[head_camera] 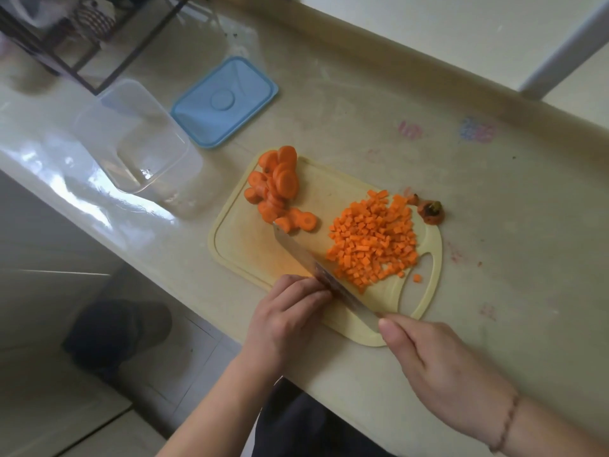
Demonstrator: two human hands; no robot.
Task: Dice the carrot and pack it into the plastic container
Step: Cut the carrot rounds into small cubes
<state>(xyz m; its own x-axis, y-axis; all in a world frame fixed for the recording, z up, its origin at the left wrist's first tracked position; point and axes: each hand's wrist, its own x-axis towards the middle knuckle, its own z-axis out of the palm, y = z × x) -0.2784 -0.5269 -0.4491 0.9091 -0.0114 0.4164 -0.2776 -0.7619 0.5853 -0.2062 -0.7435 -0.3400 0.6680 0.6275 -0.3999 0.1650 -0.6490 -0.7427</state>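
Note:
A pale yellow cutting board [244,239] lies on the counter. Several round carrot slices [280,186] are heaped at its far left corner. A pile of diced carrot [375,239] covers its right half. A knife [306,255] lies across the board, its tip touching the slices. My right hand [438,367] grips the knife handle, which is hidden under the hand. My left hand [290,311] rests its fingers against the flat of the blade near the board's front edge. The clear plastic container [138,140] stands open and empty to the left of the board.
The container's blue lid [224,100] lies behind the board. A carrot top stub [430,211] sits just off the board's right side. A black wire rack [66,34] stands at the back left. The counter's front edge [197,301] runs diagonally by my left arm.

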